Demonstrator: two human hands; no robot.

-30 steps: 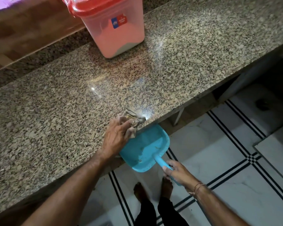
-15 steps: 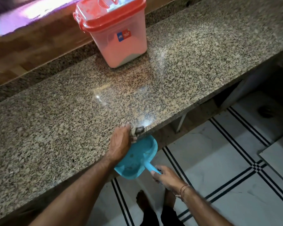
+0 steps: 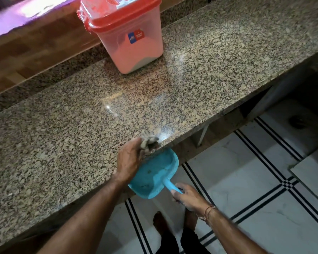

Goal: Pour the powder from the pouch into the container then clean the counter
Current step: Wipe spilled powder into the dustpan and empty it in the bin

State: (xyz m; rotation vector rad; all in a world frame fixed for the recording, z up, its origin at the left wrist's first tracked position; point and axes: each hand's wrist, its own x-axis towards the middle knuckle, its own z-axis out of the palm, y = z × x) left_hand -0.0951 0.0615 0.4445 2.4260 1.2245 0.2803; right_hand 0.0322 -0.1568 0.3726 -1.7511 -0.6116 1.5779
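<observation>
Step in hand: cleaning the counter.

- Your left hand (image 3: 128, 162) grips a crumpled cloth (image 3: 148, 142) at the front edge of the counter (image 3: 62, 143).
- Your right hand (image 3: 189, 197) is wrapped round the handle of the blue dustpan (image 3: 154, 175), held just under that edge.
- The container (image 3: 130, 37) stands at the back of the counter with its lid on (pouring looks finished).

Next: draw the cloth off the lip, keeping the pan tucked beneath.

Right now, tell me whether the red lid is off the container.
No, the red lid sits closed on top of the container, which stands at the back of the counter.
</observation>
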